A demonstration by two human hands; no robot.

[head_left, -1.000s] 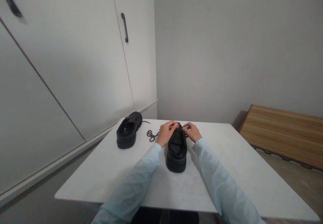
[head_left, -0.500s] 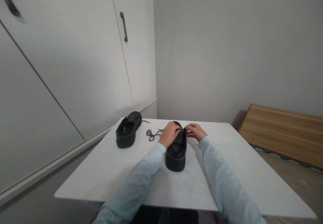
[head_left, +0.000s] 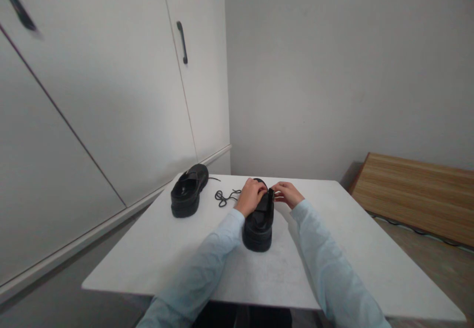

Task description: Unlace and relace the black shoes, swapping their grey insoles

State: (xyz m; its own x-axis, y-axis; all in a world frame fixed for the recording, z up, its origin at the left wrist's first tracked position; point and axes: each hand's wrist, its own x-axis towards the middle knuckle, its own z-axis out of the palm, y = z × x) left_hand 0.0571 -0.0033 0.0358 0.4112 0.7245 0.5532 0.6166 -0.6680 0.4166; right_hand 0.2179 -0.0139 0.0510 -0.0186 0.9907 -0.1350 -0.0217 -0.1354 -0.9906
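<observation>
A black lace-up shoe (head_left: 257,239) stands on the white table with its heel toward me and its toe pointing away. My left hand (head_left: 251,196) is over its front, fingers curled in a pinch; what is between the fingertips is hidden. On the shoe's right side, my right hand (head_left: 288,195) has thumb and fingers closed on the raised eyelet flap (head_left: 271,197). A loose black shoelace (head_left: 222,199) lies looped on the table left of my left hand, its near end passing behind that hand.
A second black shoe (head_left: 189,192) sits at the table's far left, a lace end sticking out beside its toe. The white table (head_left: 148,264) borders a white cabinet (head_left: 122,96) and a grey wall (head_left: 333,71). At the right is a wood-grain board (head_left: 414,195).
The view has shifted very slightly. My left fingers have moved a little over the shoe's front; my right hand stays at the flap.
</observation>
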